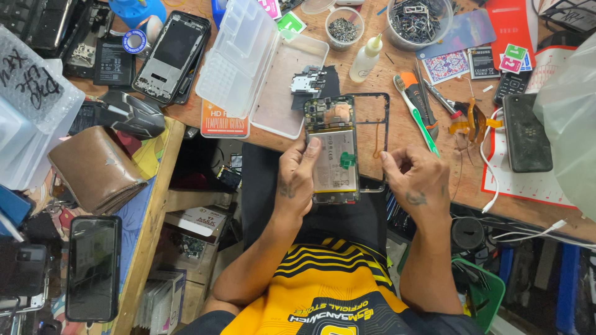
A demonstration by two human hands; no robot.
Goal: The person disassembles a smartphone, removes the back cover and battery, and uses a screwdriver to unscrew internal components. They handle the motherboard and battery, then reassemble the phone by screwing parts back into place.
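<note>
My left hand (297, 175) grips the left edge of an opened phone (333, 152) lying with its back off, its battery, circuit board and a green tab showing. An empty black phone frame (370, 139) lies just to the right, partly under the phone. Close to that frame's right edge is my right hand (415, 178), with the fingers curled and thumb and forefinger pinched together; I cannot tell whether something small is between them.
Wooden bench (397, 133) with a clear plastic case (261, 68), glue bottle (365, 59), toothbrush (415, 111), screwdrivers (428, 99), bowls of small parts (419, 22), a black phone (526, 133) on a red-and-white mat at right. Another stripped phone (172, 56), a brown wallet (96, 167) and a dark phone (93, 268) lie left.
</note>
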